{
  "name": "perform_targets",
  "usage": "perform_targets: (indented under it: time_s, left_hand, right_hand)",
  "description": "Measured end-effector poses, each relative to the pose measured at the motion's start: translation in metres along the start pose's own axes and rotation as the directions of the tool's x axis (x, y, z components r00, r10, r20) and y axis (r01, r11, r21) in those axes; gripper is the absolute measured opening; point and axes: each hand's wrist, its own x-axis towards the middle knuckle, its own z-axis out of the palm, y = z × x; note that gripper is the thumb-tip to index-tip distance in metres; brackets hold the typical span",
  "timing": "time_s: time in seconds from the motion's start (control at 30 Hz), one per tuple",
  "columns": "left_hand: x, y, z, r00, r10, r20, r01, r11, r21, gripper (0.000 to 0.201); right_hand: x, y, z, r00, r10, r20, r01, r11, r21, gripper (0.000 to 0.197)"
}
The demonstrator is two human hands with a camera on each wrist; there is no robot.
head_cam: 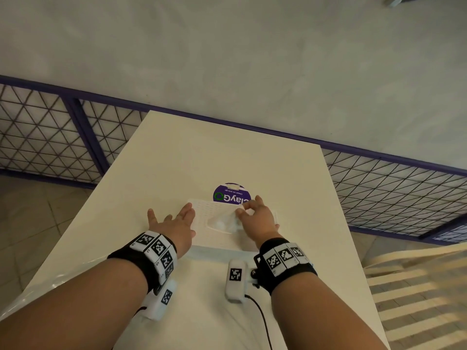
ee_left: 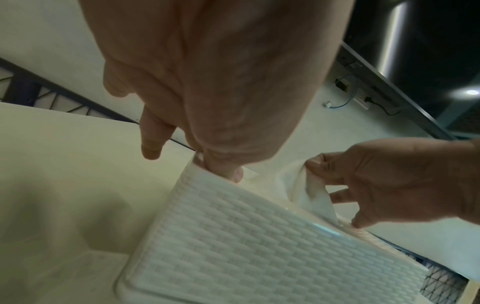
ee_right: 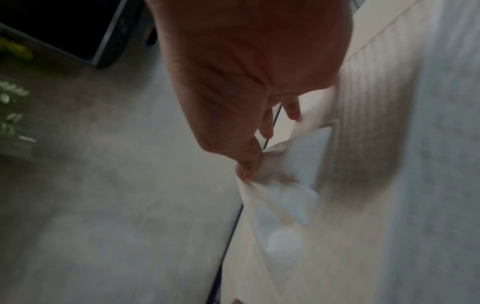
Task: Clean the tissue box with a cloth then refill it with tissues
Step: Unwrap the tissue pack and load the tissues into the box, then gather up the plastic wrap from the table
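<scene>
A white tissue box (head_cam: 206, 219) with a woven pattern lies in the middle of the white table (head_cam: 177, 160). My left hand (head_cam: 177, 215) rests at the box's left edge with its fingers spread and straight. In the left wrist view one fingertip (ee_left: 228, 170) touches the box (ee_left: 246, 246) at its top corner. My right hand (head_cam: 243, 207) hovers over the box's slot and pinches a white tissue (head_cam: 237, 213) between thumb and fingers. The tissue (ee_left: 306, 185) rises out of the box. The right wrist view is blurred and shows the pinched tissue (ee_right: 270, 185).
A round purple sticker (head_cam: 231, 193) lies on the table just behind the box. A purple-framed mesh fence (head_cam: 391, 193) runs behind and beside the table. A striped beige surface (head_cam: 417, 286) lies at the right. Clear plastic (head_cam: 38, 296) sits at the table's near left edge.
</scene>
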Motion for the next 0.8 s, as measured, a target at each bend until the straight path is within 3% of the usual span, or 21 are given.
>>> perform_targets:
  time_s: [0.17, 0.27, 0.37, 0.43, 0.53, 0.63, 0.8]
  left_hand:
    - [0.000, -0.002, 0.004, 0.999, 0.028, -0.043, -0.029, 0.999, -0.026, 0.057]
    - [-0.005, -0.007, 0.009, 0.984, 0.055, -0.170, -0.063, 0.997, -0.042, 0.058]
    - [-0.019, -0.011, 0.018, 0.917, 0.084, -0.391, -0.131, 0.987, -0.094, 0.058]
    - [-0.029, -0.012, 0.027, 0.869, 0.138, -0.476, -0.208, 0.973, -0.098, 0.051]
    - [-0.030, -0.015, 0.037, 0.868, 0.166, -0.469, -0.233, 0.968, -0.089, 0.040]
    - [-0.016, -0.015, 0.031, 0.862, 0.162, -0.480, -0.235, 0.968, -0.094, 0.044]
    - [0.014, -0.019, 0.014, 0.863, 0.133, -0.488, -0.232, 0.962, -0.147, 0.043]
  right_hand:
    - [-0.001, 0.000, -0.010, 1.000, -0.013, 0.019, 0.012, 0.999, 0.049, 0.019]
    - [-0.011, 0.017, -0.021, 0.999, -0.033, -0.021, 0.033, 0.999, -0.008, 0.030]
    - [-0.032, 0.046, -0.030, 0.997, -0.055, -0.046, 0.048, 0.989, -0.139, 0.044]
    - [-0.046, 0.064, -0.029, 0.998, -0.029, -0.054, 0.018, 0.981, -0.195, 0.048]
    - [-0.052, 0.079, -0.022, 0.999, -0.015, -0.044, 0.006, 0.980, -0.200, 0.041]
    - [-0.044, 0.074, -0.017, 0.997, -0.016, -0.069, 0.006, 0.989, -0.146, 0.037]
    - [-0.017, 0.052, -0.018, 0.996, -0.034, -0.082, 0.014, 0.972, -0.234, 0.037]
